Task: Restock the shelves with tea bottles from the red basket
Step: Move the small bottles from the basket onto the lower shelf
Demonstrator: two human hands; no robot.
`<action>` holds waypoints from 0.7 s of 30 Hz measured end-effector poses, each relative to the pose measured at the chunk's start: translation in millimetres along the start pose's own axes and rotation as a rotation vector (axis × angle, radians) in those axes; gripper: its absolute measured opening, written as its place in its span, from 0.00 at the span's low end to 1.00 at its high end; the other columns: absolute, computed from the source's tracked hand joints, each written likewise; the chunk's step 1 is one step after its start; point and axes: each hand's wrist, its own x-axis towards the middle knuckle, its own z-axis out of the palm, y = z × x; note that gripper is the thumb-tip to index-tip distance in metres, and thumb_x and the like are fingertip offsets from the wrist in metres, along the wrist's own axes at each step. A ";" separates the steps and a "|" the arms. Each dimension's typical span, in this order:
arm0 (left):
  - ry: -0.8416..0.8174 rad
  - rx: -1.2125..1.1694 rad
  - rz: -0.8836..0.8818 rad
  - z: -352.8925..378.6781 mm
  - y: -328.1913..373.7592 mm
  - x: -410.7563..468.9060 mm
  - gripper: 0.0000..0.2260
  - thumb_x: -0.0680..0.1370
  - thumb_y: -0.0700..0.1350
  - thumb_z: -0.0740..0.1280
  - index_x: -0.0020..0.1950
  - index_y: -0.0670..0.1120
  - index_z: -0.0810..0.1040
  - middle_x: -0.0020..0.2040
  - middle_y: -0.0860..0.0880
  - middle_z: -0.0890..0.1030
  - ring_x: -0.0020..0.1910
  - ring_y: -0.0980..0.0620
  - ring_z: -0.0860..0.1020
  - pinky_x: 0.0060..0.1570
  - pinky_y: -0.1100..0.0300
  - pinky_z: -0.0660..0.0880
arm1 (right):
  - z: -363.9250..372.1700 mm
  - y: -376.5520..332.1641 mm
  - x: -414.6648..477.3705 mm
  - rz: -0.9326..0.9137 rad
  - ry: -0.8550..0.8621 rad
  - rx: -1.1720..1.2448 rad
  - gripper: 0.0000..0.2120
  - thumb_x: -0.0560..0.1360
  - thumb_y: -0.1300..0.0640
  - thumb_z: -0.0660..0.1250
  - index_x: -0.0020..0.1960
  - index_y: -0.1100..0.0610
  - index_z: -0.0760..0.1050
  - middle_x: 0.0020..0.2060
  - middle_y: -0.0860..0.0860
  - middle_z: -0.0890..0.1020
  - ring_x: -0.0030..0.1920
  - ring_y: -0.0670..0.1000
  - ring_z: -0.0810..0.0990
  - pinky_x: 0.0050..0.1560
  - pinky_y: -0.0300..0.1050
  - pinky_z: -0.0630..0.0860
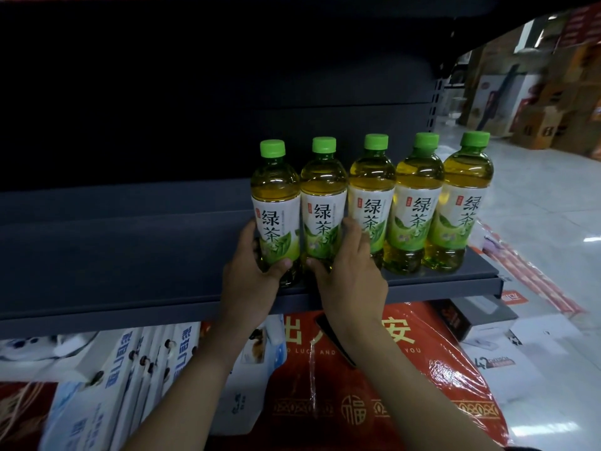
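Several green-tea bottles with green caps stand in a row on the dark shelf (130,255), at its right end. My left hand (250,278) grips the lower part of the leftmost bottle (275,196). My right hand (351,268) grips the second bottle (323,193), thumb in front and fingers round its right side. Both bottles stand upright on the shelf. Three more bottles stand to the right: the third bottle (372,190), the fourth bottle (419,196) and the end bottle (465,196). The red basket is out of view.
The shelf's left part is bare up to its front lip. Below the shelf lie white and blue boxed packs (136,379) and a red plastic-wrapped mat (374,411). At the right are a pale tiled floor (546,196) and stacked cardboard boxes (540,118).
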 end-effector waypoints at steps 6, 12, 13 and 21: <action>-0.080 0.280 0.081 -13.1 10.0 -12.6 0.32 0.77 0.46 0.69 0.76 0.58 0.57 0.62 0.58 0.73 0.55 0.65 0.74 0.49 0.73 0.71 | -9.3 0.5 -12.3 -0.055 0.052 0.049 0.32 0.75 0.48 0.70 0.72 0.53 0.58 0.62 0.52 0.70 0.59 0.55 0.75 0.43 0.51 0.77; -0.051 0.982 0.059 -62.8 28.6 -43.6 0.31 0.79 0.51 0.63 0.79 0.50 0.52 0.72 0.42 0.68 0.69 0.39 0.68 0.61 0.43 0.70 | -19.5 -42.2 -36.0 -0.264 0.011 -0.034 0.23 0.74 0.54 0.68 0.66 0.60 0.68 0.60 0.61 0.72 0.58 0.63 0.75 0.42 0.55 0.80; -0.003 1.037 0.105 -78.3 30.9 -54.9 0.30 0.78 0.49 0.64 0.78 0.47 0.56 0.70 0.40 0.71 0.67 0.38 0.70 0.59 0.43 0.71 | -19.4 -54.3 -42.5 -0.302 -0.017 -0.029 0.22 0.74 0.55 0.69 0.65 0.60 0.70 0.61 0.62 0.73 0.58 0.64 0.75 0.42 0.54 0.79; 0.212 1.239 -0.243 -278.6 17.4 -213.7 0.25 0.76 0.48 0.63 0.73 0.45 0.67 0.62 0.40 0.77 0.58 0.36 0.75 0.53 0.45 0.73 | -9.4 -216.7 -167.6 -0.678 -0.552 0.212 0.11 0.78 0.50 0.64 0.59 0.52 0.72 0.59 0.53 0.70 0.55 0.58 0.75 0.47 0.50 0.73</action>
